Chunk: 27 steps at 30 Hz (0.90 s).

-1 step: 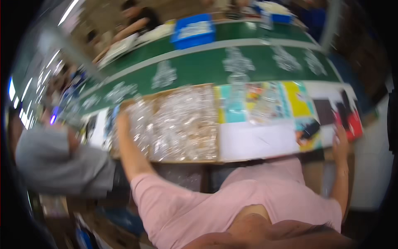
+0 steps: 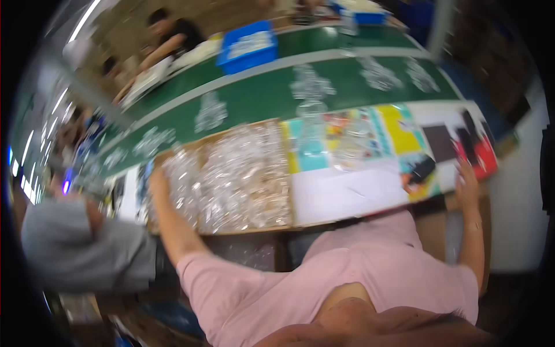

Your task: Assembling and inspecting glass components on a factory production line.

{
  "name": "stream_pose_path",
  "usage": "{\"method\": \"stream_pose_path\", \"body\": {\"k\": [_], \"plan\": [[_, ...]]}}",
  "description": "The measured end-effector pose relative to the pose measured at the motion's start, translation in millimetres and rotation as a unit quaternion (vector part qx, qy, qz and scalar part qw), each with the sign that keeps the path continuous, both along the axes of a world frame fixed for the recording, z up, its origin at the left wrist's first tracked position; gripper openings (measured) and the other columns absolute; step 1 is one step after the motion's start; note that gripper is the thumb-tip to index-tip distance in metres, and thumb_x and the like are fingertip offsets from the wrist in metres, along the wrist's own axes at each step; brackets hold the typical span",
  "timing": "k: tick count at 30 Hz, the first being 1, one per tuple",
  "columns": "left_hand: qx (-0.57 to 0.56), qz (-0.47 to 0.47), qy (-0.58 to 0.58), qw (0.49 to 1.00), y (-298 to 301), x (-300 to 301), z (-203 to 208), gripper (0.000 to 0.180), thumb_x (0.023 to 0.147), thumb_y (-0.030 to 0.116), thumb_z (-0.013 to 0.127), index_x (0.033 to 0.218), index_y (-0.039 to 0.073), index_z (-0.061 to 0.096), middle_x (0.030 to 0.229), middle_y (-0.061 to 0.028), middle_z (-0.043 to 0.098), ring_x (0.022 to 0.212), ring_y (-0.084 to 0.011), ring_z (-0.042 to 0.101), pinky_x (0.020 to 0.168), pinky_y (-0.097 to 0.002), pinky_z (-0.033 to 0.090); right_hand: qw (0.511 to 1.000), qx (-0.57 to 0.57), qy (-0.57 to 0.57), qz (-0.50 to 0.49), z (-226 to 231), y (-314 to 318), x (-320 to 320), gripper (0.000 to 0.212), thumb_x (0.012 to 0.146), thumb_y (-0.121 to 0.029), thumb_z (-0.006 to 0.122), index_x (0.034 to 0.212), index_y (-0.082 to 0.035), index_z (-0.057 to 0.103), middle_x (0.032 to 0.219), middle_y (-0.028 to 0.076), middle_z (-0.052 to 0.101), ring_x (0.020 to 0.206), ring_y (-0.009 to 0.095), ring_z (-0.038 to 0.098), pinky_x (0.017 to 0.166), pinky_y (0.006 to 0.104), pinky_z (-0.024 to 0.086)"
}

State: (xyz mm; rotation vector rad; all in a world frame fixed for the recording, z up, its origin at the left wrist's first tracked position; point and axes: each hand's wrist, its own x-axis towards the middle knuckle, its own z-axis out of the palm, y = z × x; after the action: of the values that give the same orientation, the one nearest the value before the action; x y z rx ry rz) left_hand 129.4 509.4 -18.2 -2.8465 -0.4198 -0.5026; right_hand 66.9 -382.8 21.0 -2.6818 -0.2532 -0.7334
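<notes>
Nothing has shifted since the earlier frame: both arms remain spread wide across the workbench (image 2: 347, 194). Green conveyor belt (image 2: 260, 92) runs behind it, carrying clear plastic bundles. On the bench lies a shallow tray (image 2: 231, 173) heaped with clear plastic pieces; the left hand (image 2: 157, 179) rests on its left edge, finger spread lost in blur. Right hand (image 2: 467, 182), fingers loosely extended, lies at the bench's right edge beside dark cards (image 2: 442, 143), grasping nothing visible.

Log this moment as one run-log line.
left hand: on tray of clear bags | right hand: at table's right edge | picture blurred
</notes>
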Motion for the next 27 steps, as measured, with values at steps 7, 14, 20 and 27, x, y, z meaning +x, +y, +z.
{"method": "stream_pose_path", "body": {"k": [7,14,20,27], "plan": [[-0.309,0.007,-0.384,0.870,-181,-18,117,0.040,0.092,0.029,0.039,0.106,-0.009,0.039,0.098,-0.0315,0.049,0.085,-0.0450,0.050,0.075,-0.0484,0.041,0.993,0.105,0.051,-0.013,-1,12,18,0.028,0.080,0.001,0.053,0.108,-0.001,0.053,0.117,0.014,0.050,0.100,0.023,0.054,0.081,0.0294,0.046],[-0.613,-0.227,0.064,0.754,-391,-72,68,0.031,0.086,0.009,0.046,0.117,0.005,0.049,0.104,-0.0047,0.047,0.088,-0.0116,0.046,0.075,-0.0253,0.040,0.973,-0.132,0.118,0.147,-6,33,42,0.057,0.065,0.004,0.053,0.120,-0.007,0.045,0.125,0.017,0.043,0.118,0.036,0.037,0.100,0.0414,0.031],[-0.600,-0.253,0.110,0.751,-485,-62,-15,0.028,0.074,0.001,0.063,0.101,0.002,0.057,0.091,-0.0075,0.058,0.093,-0.0159,0.056,0.081,-0.0264,0.044,0.939,-0.062,0.241,0.237,-26,16,73,0.065,0.063,-0.002,0.060,0.125,-0.006,0.042,0.127,0.017,0.041,0.122,0.035,0.034,0.103,0.0399,0.028],[-0.412,-0.318,-0.077,0.850,-507,-58,-29,0.036,0.064,0.003,0.072,0.097,0.004,0.059,0.094,-0.0110,0.059,0.091,-0.0277,0.052,0.084,-0.0364,0.040,0.924,0.000,0.309,0.227,-27,2,92,0.064,0.059,-0.013,0.074,0.118,-0.006,0.048,0.119,0.014,0.045,0.116,0.032,0.037,0.100,0.0365,0.030]]}}
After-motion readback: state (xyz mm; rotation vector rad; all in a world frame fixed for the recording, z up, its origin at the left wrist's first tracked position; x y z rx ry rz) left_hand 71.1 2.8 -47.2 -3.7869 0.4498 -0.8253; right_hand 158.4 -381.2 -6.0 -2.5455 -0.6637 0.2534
